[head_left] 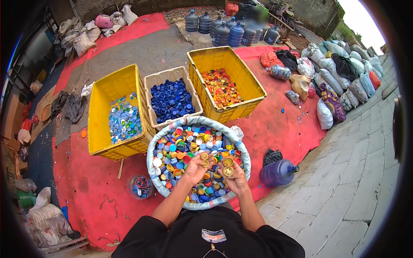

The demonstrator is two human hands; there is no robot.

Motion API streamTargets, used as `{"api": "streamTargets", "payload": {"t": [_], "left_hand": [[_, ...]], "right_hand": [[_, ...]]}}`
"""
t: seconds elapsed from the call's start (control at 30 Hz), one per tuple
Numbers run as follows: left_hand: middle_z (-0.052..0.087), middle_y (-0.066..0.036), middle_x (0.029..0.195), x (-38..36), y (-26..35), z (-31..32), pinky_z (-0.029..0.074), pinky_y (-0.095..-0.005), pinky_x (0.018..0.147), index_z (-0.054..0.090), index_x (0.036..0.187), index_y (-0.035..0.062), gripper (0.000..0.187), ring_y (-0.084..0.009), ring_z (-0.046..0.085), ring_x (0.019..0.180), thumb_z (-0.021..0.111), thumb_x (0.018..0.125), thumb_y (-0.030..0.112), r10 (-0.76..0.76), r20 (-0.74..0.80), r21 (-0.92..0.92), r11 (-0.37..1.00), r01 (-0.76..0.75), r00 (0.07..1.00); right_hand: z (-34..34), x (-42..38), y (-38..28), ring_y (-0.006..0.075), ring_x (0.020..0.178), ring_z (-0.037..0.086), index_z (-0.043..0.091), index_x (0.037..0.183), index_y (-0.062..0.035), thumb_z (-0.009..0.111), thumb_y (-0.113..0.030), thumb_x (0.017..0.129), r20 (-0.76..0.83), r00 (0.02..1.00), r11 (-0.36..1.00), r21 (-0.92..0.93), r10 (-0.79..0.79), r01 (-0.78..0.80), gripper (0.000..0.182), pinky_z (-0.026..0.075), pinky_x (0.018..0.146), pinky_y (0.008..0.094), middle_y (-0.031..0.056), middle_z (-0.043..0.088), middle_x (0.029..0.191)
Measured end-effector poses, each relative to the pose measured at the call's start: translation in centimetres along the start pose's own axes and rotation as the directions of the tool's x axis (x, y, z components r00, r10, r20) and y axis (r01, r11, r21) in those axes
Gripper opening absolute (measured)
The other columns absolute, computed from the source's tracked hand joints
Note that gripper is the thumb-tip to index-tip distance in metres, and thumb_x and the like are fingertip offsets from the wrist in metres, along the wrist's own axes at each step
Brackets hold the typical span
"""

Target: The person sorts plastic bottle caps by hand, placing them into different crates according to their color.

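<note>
A large round basket with a wrapped rim (155, 180), full of mixed coloured bottle caps, stands in front of me. Over its caps, my left hand (196, 169) holds gold caps (205, 160) between its fingers. Close beside it on the right, my right hand (236, 179) has gold caps (228, 171) in its fingers. Beyond the basket are a yellow crate (97, 116) of light blue, white and green caps, a whitish crate (150, 92) of dark blue caps and another yellow crate (247, 86) of red, orange and yellow caps.
A purple water jug (277, 173) lies right of the basket, beside a black bag (272, 156). A clear container (140, 186) stands at its left. Filled sacks (331, 71) are piled at the right; several large jugs (221, 33) stand at the back.
</note>
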State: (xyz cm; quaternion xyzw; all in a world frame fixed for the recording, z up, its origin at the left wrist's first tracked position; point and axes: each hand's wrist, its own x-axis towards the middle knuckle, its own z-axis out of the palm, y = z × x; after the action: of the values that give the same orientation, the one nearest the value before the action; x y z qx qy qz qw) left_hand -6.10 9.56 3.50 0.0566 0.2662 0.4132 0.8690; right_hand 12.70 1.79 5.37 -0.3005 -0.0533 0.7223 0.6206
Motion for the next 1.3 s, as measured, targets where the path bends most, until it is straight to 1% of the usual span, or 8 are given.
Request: {"api": "streamTargets", "payload": {"t": [0.33,0.5,0.6,0.67,0.73,0.93,1.07,1.3], "left_hand": [[0.049,-0.019,0.127,16.4,4.2,9.9,0.04,-0.0414,0.109,0.043,0.124,-0.011,0.046,-0.0291,0.05,0.119,0.039,0.078,-0.014,0.04,0.094,0.145,0.988,-0.053,0.995],[0.05,-0.017,0.108,27.5,9.7,11.1,0.039,-0.0407,0.107,0.046,0.086,-0.0005,0.016,-0.0247,0.053,0.105,0.041,0.078,-0.014,0.196,0.215,0.215,0.946,-0.242,0.957],[0.043,-0.019,0.114,25.9,11.1,8.9,0.035,-0.0426,0.11,0.041,0.078,0.0009,0.015,-0.027,0.047,0.111,0.045,0.077,-0.013,0.248,0.11,0.134,0.956,-0.262,0.962],[0.037,-0.025,0.132,22.2,11.7,7.4,0.03,-0.0442,0.115,0.046,0.103,-0.0123,0.022,-0.0341,0.038,0.13,0.046,0.08,-0.01,0.269,-0.024,0.066,0.961,-0.267,0.963],[0.021,-0.03,0.15,16.9,11.9,6.6,0.028,-0.0465,0.117,0.016,0.143,-0.0151,0.069,-0.0391,0.024,0.141,0.047,0.083,-0.005,0.301,-0.054,0.03,0.954,-0.299,0.952],[0.059,-0.017,0.119,3.7,10.8,0.3,0.05,-0.04,0.099,0.049,0.124,-0.0052,0.038,-0.0269,0.06,0.108,0.048,0.087,0.004,0.413,-0.085,0.089,0.909,-0.406,0.907],[0.062,-0.011,0.105,-3.0,8.5,-2.5,0.054,-0.034,0.081,0.054,0.119,-0.0012,0.03,-0.0176,0.062,0.088,0.053,0.09,0.005,0.465,-0.206,0.216,0.88,-0.424,0.861],[0.06,-0.003,0.092,-10.0,3.7,-6.4,0.047,-0.0264,0.067,0.057,0.109,0.0031,0.02,-0.0081,0.054,0.07,0.057,0.09,0.007,0.47,-0.326,0.393,0.857,-0.334,0.82]], "right_hand": [[2.0,12.2,-10.4,0.0349,0.126,0.049,0.038,0.135,0.0033,0.038,0.021,0.066,0.07,0.991,0.992,-0.044,-0.113,0.117,0.071,0.046,0.104,0.0459,0.0206,0.048,0.132],[4.0,23.3,-15.8,0.0324,0.119,0.053,0.038,0.13,0.0117,0.051,0.007,0.088,0.066,0.963,0.949,-0.165,-0.26,0.267,0.044,0.047,0.101,0.041,0.0211,0.053,0.121],[2.7,23.3,-15.7,0.0366,0.119,0.053,0.031,0.133,0.0138,0.05,0.008,0.086,-0.117,0.965,0.944,-0.265,-0.234,0.196,0.051,0.047,0.101,0.042,0.0264,0.047,0.128],[0.7,21.6,-14.6,0.0385,0.12,0.052,0.026,0.135,0.0151,0.049,0.009,0.085,-0.113,0.961,0.944,-0.243,-0.254,0.221,0.055,0.047,0.101,0.0416,0.0307,0.04,0.135],[-0.3,18.8,-13.1,0.0374,0.118,0.053,0.028,0.134,0.0144,0.05,0.008,0.084,-0.151,0.952,0.94,-0.258,-0.267,0.223,0.055,0.048,0.1,0.041,0.0307,0.04,0.136],[-0.6,9.3,-6.0,0.0207,0.096,0.061,0.047,0.125,0.006,0.054,0.002,0.087,-0.16,0.863,0.635,-0.742,-0.479,0.215,0.039,0.052,0.085,0.0312,0.0203,0.058,0.119],[-0.2,6.2,0.6,0.0137,0.08,0.063,0.06,0.11,0.0028,0.058,-0.001,0.085,0.055,0.858,0.214,-0.958,-0.511,0.189,0.025,0.052,0.073,0.0282,0.011,0.067,0.093],[2.5,7.9,7.1,0.0208,0.079,0.066,0.061,0.108,0.0017,0.067,-0.011,0.082,0.229,0.893,-0.08,-0.973,-0.387,0.215,0.029,0.053,0.072,0.0331,0.014,0.069,0.089]]}}
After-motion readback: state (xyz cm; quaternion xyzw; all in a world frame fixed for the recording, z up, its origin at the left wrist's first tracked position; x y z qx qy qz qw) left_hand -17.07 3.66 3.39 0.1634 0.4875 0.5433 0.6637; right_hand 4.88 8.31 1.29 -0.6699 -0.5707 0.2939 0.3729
